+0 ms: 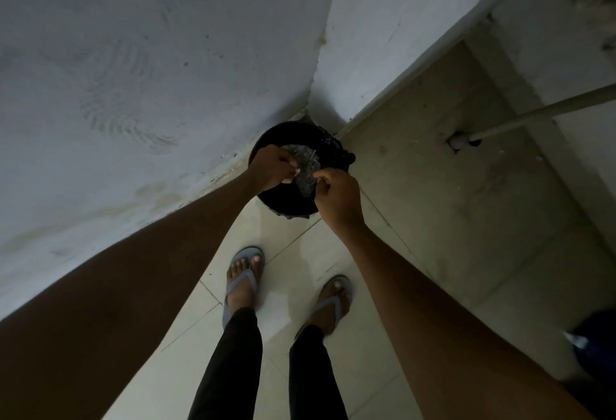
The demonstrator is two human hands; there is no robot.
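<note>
left hand pinching crumpled grey sheet | right hand pinching its near-right edge | sheet over black bin, far wall corner | risk: uneven release, sheet may drop past the rim onto floor

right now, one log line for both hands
left hand: pinches crumpled grey sheet | right hand: pinches its other edge | sheet: above black bin | bin: on floor by wall

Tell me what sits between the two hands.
A grey wad, crumpled, pinched by the left hand and the right hand over the black bin; the head view shows it.
</note>
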